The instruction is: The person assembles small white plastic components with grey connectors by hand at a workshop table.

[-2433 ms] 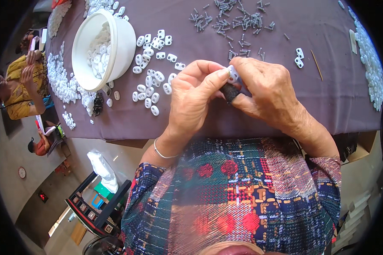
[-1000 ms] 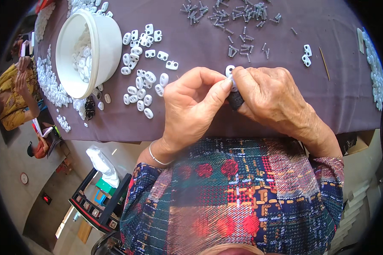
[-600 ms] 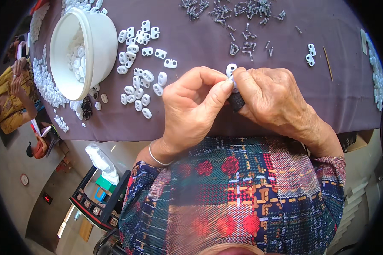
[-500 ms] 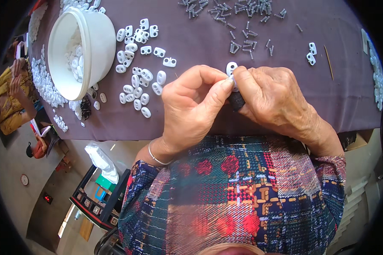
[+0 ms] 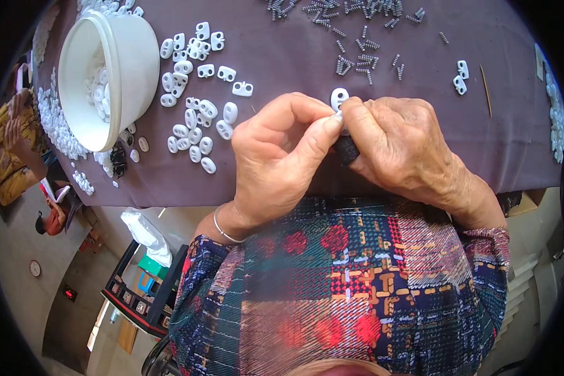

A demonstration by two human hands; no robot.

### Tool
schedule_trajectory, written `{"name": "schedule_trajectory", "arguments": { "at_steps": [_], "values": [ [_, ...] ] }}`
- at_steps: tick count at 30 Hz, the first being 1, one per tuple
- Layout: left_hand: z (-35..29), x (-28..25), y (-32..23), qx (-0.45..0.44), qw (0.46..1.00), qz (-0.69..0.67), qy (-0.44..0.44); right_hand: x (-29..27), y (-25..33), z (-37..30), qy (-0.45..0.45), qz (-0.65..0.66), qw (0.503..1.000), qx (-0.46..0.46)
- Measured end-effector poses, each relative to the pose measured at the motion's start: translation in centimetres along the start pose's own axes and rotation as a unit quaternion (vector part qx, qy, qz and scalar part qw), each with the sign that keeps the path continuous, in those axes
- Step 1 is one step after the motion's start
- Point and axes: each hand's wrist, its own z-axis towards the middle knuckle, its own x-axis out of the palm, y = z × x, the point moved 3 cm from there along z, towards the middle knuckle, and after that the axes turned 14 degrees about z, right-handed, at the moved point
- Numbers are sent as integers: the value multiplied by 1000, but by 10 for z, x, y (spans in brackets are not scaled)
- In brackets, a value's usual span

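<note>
My left hand (image 5: 276, 160) and my right hand (image 5: 407, 135) meet over the near part of the cloth, thumbs and forefingers pinched together. Between the fingertips is a white two-holed plastic cord lock (image 5: 339, 97), its upper end showing beyond them. The fingers hide its lower part. Below the pinch, a black wrap (image 5: 346, 151) shows at the fingers of my right hand. Left of my left hand lie loose white cord-lock pieces (image 5: 208, 109), some oval, some with two rings. Small metal springs (image 5: 365, 61) are scattered beyond my hands.
A white tub (image 5: 135, 69) lies tipped at the left, small white pieces inside, with a heap of tiny pieces (image 5: 59, 122) beside it. At the right are two joined-looking white pieces (image 5: 460, 76), a thin stick (image 5: 485, 91) and another pile (image 5: 556, 113). A person's hands (image 5: 15, 119) show far left.
The tub and loose pieces appear slightly further left in the picture. My hands keep the same pinch on the cord lock, with only a slight shift of the left hand.
</note>
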Motion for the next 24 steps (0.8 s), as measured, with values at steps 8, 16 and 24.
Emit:
{"name": "schedule_trajectory", "arguments": {
  "at_steps": [8, 16, 24],
  "values": [
    [0, -2, -1, 11, 1000, -2, 5, 1, 1, 1, 8, -6, 1000, -3],
    [1, -1, 0, -15, 999, -31, 4, -3, -1, 1, -11, 59, 998, 29],
    [4, -3, 3, -8, 999, -39, 6, -9, -6, 2, -32, 107, 993, 23]
  ]
}}
